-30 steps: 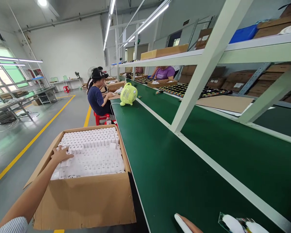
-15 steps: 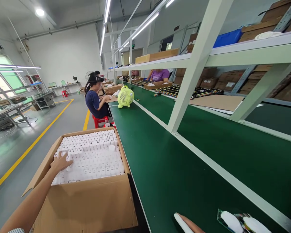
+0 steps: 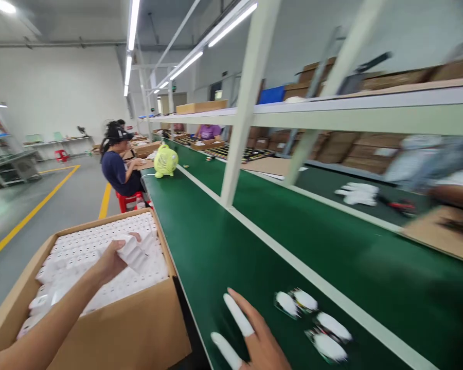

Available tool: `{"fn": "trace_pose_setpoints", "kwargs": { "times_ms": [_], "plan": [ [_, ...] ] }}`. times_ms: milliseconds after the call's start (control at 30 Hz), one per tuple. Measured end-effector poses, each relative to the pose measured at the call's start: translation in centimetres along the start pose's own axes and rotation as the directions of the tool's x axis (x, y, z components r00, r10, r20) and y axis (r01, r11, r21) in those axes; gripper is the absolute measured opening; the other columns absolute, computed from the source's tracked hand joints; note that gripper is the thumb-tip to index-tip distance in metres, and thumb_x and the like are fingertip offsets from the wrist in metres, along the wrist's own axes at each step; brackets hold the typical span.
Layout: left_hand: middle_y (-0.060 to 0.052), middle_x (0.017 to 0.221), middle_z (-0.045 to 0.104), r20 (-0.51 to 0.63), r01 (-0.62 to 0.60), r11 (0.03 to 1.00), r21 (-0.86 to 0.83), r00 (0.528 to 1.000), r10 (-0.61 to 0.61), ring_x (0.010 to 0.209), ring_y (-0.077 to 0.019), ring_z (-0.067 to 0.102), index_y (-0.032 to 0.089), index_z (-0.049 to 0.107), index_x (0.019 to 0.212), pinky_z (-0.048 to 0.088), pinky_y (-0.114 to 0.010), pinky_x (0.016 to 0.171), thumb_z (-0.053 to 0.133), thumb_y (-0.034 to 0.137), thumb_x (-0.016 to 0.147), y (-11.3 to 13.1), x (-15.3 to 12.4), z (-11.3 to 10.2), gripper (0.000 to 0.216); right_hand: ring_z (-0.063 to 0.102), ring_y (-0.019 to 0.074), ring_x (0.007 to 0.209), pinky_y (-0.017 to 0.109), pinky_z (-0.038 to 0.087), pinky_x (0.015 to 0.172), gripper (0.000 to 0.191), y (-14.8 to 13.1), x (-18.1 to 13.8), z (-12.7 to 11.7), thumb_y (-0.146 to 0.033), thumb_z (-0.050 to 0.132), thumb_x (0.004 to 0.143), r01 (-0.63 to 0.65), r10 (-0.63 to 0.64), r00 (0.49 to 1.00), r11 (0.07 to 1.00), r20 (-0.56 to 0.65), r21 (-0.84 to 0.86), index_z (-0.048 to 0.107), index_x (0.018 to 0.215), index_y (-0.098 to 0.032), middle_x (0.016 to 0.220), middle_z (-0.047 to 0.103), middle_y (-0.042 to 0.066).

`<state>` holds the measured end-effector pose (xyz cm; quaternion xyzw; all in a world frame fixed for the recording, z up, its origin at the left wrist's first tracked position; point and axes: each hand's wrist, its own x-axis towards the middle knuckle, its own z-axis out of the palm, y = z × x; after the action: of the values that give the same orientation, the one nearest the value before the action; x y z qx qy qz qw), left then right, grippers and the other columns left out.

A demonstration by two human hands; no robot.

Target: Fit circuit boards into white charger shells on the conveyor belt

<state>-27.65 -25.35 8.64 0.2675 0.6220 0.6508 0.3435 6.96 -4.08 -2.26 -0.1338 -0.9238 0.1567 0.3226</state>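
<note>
My left hand [image 3: 113,259] is closed around several white plastic housings [image 3: 134,253], held together just above the box. Below it, rows of similar white housings [image 3: 100,234] fill an open cardboard box [image 3: 131,329]. My right hand [image 3: 254,334] hovers low over the green bench [image 3: 200,257], fingers spread, nothing in it; white finger cots cover two of its fingertips. To its right lie several small circuit boards with white oval parts [image 3: 326,334] on the bench, slightly blurred.
A green toy-shaped fan [image 3: 165,160] stands on the bench's left edge. A co-worker in dark blue [image 3: 118,167] sits beyond it. Pale posts [image 3: 247,108] carry a shelf [image 3: 351,115]. Across the bench are white gloves [image 3: 357,193] and a person's blurred arm [image 3: 453,195].
My left hand has lifted several white housings from the box and moved right. My right hand has come further into view. The camera has turned right, revealing more boards and the far bench.
</note>
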Motion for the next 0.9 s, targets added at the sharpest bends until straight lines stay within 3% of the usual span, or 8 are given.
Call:
{"fn": "trace_pose_setpoints", "kwargs": {
  "times_ms": [67,133,233,333,467,567,700,900],
  "plan": [
    [-0.009,0.098,0.072,0.303,0.14,0.946,-0.292,0.952,-0.047,0.091,-0.0329,0.071,0.023,0.069,0.106,0.055,-0.043,0.076,0.064,0.063,0.079,-1.7,2.4,6.9,0.048,0.048,0.0395,0.147,0.056,0.056,0.112,0.086,-1.9,2.5,-0.1,-0.042,0.07,0.095,0.038,-0.04,0.997,0.999,-0.061,-0.033,0.026,0.166,-0.022,0.167,0.037,0.018],
    [-0.009,0.106,0.075,0.508,0.353,0.821,-0.449,0.857,-0.09,0.093,-0.0325,0.073,0.023,0.072,0.106,0.056,-0.044,0.078,0.068,0.057,0.081,-2.9,4.0,13.1,0.042,0.033,0.0467,0.154,0.067,0.046,0.117,0.109,-2.4,5.0,0.4,-0.054,0.076,0.089,0.06,-0.068,0.989,0.996,-0.128,-0.062,0.012,0.168,-0.017,0.172,0.02,0.025],
    [-0.009,0.108,0.077,0.595,0.527,0.691,-0.495,0.785,-0.173,0.096,-0.0331,0.075,0.022,0.076,0.104,0.058,-0.044,0.079,0.066,0.055,0.086,-3.1,5.9,19.6,0.039,0.026,0.0488,0.156,0.071,0.041,0.119,0.118,-0.7,7.9,0.8,-0.062,0.077,0.085,0.039,-0.055,0.968,0.997,-0.244,-0.067,0.007,0.168,-0.014,0.17,0.02,0.026],
    [-0.011,0.109,0.079,0.582,0.525,0.68,-0.511,0.794,-0.176,0.103,-0.0355,0.075,0.02,0.077,0.114,0.06,-0.048,0.086,0.06,0.059,0.091,-2.5,8.2,22.9,0.048,0.029,0.0447,0.156,0.068,0.042,0.119,0.093,1.8,9.7,0.0,-0.051,0.071,0.093,0.013,-0.039,0.941,0.997,-0.337,-0.08,0.02,0.164,-0.02,0.167,0.026,0.022],
    [-0.01,0.12,0.078,0.574,0.466,0.764,-0.447,0.804,-0.154,0.111,-0.0341,0.074,0.022,0.072,0.128,0.06,-0.048,0.093,0.057,0.052,0.095,-2.9,12.0,24.1,0.047,0.029,0.041,0.156,0.068,0.043,0.119,0.056,4.4,11.2,-0.8,-0.038,0.066,0.098,0.015,-0.068,0.922,0.99,-0.381,-0.14,0.044,0.148,-0.025,0.164,0.033,0.018],
    [-0.009,0.118,0.078,0.478,0.338,0.878,-0.338,0.866,-0.149,0.108,-0.0307,0.075,0.023,0.072,0.124,0.06,-0.045,0.095,0.06,0.047,0.095,-4.8,14.8,23.7,0.04,0.031,0.0395,0.154,0.065,0.044,0.119,0.042,6.2,11.5,0.7,-0.035,0.067,0.098,-0.018,-0.023,0.924,0.994,-0.382,-0.104,0.053,0.136,-0.022,0.161,0.036,0.019],
    [-0.014,0.105,0.079,0.424,0.137,0.99,-0.026,0.899,-0.113,0.104,-0.0339,0.074,0.016,0.076,0.107,0.059,-0.047,0.094,0.061,0.056,0.089,-7.3,18.2,22.4,0.046,0.034,0.0397,0.153,0.063,0.046,0.119,0.048,8.3,11.0,3.9,-0.036,0.072,0.095,-0.101,0.08,0.948,0.994,-0.309,-0.053,0.056,0.136,-0.016,0.154,0.043,0.022],
    [-0.012,0.112,0.079,0.376,-0.083,0.967,0.242,0.926,-0.014,0.117,-0.0344,0.067,0.019,0.079,0.104,0.048,-0.047,0.111,0.072,0.048,0.079,-8.4,22.5,20.6,0.039,0.032,0.0412,0.155,0.065,0.042,0.122,0.046,9.0,10.7,5.5,-0.031,0.078,0.089,-0.242,0.236,0.968,0.969,-0.089,-0.059,0.062,0.129,-0.014,0.16,0.042,0.023]
  ]
}}
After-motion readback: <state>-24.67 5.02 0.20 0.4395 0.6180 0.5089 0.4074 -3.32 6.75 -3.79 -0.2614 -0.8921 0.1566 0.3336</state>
